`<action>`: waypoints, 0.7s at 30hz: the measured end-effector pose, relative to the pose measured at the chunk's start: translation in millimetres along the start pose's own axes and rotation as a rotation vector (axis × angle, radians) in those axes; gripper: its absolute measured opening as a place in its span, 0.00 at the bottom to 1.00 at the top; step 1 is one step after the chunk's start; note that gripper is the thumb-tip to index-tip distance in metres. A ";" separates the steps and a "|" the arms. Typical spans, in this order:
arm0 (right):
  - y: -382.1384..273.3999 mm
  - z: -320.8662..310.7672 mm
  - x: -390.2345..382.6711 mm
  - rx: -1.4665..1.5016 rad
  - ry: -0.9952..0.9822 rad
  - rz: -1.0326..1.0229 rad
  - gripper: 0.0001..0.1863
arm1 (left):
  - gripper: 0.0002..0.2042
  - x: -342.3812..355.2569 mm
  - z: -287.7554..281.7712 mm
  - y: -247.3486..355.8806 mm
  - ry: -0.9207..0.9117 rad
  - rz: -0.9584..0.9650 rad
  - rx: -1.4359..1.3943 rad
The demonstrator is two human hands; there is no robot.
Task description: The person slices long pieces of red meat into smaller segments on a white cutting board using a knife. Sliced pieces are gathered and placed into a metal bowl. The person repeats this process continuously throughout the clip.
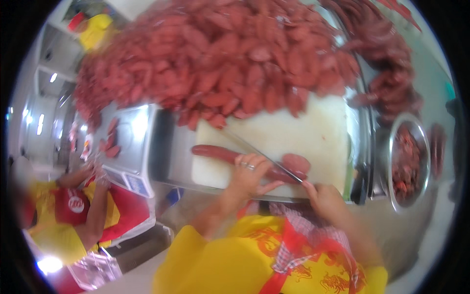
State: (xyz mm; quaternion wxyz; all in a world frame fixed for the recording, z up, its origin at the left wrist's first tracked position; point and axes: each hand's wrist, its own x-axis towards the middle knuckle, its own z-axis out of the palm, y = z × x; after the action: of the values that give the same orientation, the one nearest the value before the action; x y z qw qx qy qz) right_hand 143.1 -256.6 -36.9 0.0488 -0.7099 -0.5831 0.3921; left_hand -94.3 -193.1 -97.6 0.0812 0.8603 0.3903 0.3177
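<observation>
Head view, from my remote seat. White cutting board (293, 132) lies on a steel counter (166, 147). A long red sausage (220, 154) lies across the board's near part. My left hand (249, 174) presses down on the sausage, fingers curled over it, ring on one finger. My right hand (323, 196) is closed around the handle of a knife (264, 156); the blade runs diagonally up-left over the sausage, its edge meeting the meat near the right end. One cut slice (296, 161) sits just beside the blade. A big heap of sausage slices (220, 54) covers the board's far edge and beyond. Uncut sausages (387, 63) are piled to the right. A steel bowl (409, 161) with dark red pieces stands right of the board. Another person in yellow and red (63, 210) is at lower left.
</observation>
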 end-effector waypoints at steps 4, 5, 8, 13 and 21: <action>19.4 -10.6 -2.5 -0.015 0.000 0.098 0.34 | 0.30 -1.5 -1.7 -5.4 0.029 -0.062 0.104; 24.4 -13.8 -3.7 -0.041 0.032 0.110 0.35 | 0.31 -2.1 -0.1 -5.3 -0.002 -0.057 0.142; 38.1 -25.5 -2.7 -0.001 0.074 0.152 0.36 | 0.33 -2.3 8.0 -2.6 -0.058 -0.037 0.245; 44.7 -35.9 -5.9 -0.027 -0.035 0.103 0.35 | 0.31 1.9 23.2 12.5 -0.026 -0.039 0.219; 34.0 -32.3 -13.8 -0.122 -0.056 0.090 0.32 | 0.26 1.8 25.0 24.2 0.069 -0.027 0.068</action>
State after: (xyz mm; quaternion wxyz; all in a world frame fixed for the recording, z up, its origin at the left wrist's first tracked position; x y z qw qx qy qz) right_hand 189.6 -266.7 -25.7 -0.0285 -0.7257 -0.5747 0.3772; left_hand -63.2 -205.6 -107.0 0.0427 0.8458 0.4149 0.3326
